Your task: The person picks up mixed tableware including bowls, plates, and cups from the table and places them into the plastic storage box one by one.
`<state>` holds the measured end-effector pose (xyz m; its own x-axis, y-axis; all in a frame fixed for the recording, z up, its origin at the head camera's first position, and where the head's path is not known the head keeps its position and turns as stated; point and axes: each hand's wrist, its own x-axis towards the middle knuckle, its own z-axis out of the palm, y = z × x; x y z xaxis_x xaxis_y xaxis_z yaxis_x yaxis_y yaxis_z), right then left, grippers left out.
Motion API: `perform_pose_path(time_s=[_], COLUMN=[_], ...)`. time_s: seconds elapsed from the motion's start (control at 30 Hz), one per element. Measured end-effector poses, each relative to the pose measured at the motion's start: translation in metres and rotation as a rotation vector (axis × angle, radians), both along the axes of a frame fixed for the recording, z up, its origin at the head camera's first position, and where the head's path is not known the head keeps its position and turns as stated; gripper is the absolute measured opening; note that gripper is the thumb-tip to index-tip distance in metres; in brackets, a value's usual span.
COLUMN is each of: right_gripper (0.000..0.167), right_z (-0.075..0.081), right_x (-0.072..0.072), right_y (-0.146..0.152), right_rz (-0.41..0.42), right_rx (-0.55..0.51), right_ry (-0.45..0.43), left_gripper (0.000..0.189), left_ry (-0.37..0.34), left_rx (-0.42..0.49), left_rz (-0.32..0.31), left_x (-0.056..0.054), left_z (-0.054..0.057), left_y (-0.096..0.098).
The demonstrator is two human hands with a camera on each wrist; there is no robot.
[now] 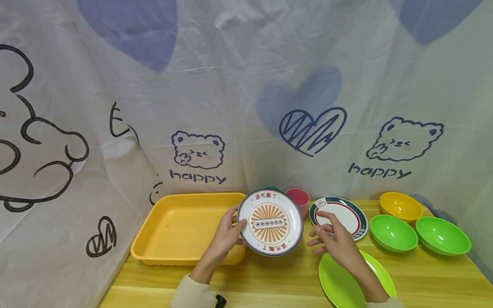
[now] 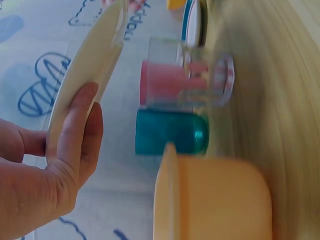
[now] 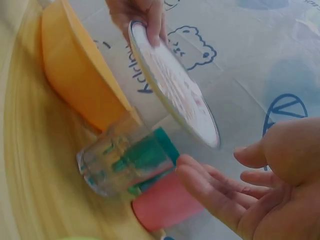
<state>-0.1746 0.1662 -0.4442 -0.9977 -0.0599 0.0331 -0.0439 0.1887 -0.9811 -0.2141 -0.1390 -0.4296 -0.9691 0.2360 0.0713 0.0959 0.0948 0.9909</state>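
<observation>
My left hand (image 1: 224, 234) grips the left edge of a round white plate (image 1: 271, 239) with an orange sunburst and red characters, thumb on its face and fingers behind. The plate is held up off the table, its printed face toward the head camera. In the left wrist view, fingers (image 2: 75, 127) spread over the plate's pale underside (image 2: 82, 65). To the right of the plate, my right hand (image 1: 339, 244) hovers with loosely bent fingers and holds nothing. Below it lies a lime-green plate (image 1: 339, 282); just behind is a white plate with a dark green rim (image 1: 340, 216).
A yellow tray (image 1: 185, 261) stands at the left. Behind the held plate are a pink cup (image 1: 298, 196), a clear glass (image 3: 97, 167) and a teal cup (image 2: 170, 132). Two green bowls (image 1: 393, 233) and a yellow bowl (image 1: 401, 206) sit at the right. A printed cloth (image 1: 239, 107) hangs behind the table.
</observation>
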Motion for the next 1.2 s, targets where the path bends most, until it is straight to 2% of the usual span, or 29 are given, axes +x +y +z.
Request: perform_pose_path(time_s=[0.13, 0.33, 0.47, 0.6, 0.8, 0.87, 1.03, 1.2], right_gripper=[0.042, 0.038, 0.038, 0.041, 0.045, 0.045, 0.047, 0.049], right_z=[-0.003, -0.008, -0.012, -0.019, -0.032, -0.035, -0.041, -0.051], right_x=[0.003, 0.010, 0.015, 0.022, 0.039, 0.043, 0.049, 0.053], right_y=[0.012, 0.032, 0.042, 0.053, 0.070, 0.074, 0.085, 0.096], right_rz=[0.001, 0.020, 0.037, 0.022, -0.029, -0.032, -0.029, -0.032], right_rx=[0.089, 0.392, 0.507, 0.617, 0.791, 0.827, 0.916, 0.968], right_ry=[0.028, 0.171, 0.207, 0.225, 0.343, 0.323, 0.206, 0.195], left_gripper=[0.044, 0.043, 0.044, 0.045, 0.046, 0.046, 0.050, 0.053], left_ry=[0.004, -0.030, -0.064, -0.078, -0.089, -0.090, -0.108, -0.141], left_rx=[-0.016, -0.005, -0.003, -0.019, -0.065, -0.094, -0.150, -0.175], left_rz=[0.072, 0.170, 0.229, 0.266, 0.297, 0.304, 0.324, 0.338], left_x=[-0.003, -0.007, -0.006, -0.005, -0.010, -0.012, -0.016, -0.020], left_z=[0.004, 0.003, 0.000, -0.001, 0.001, 0.002, 0.000, -0.005], left_y=[-0.018, -0.044, -0.060, -0.077, -0.104, -0.113, -0.135, -0.156])
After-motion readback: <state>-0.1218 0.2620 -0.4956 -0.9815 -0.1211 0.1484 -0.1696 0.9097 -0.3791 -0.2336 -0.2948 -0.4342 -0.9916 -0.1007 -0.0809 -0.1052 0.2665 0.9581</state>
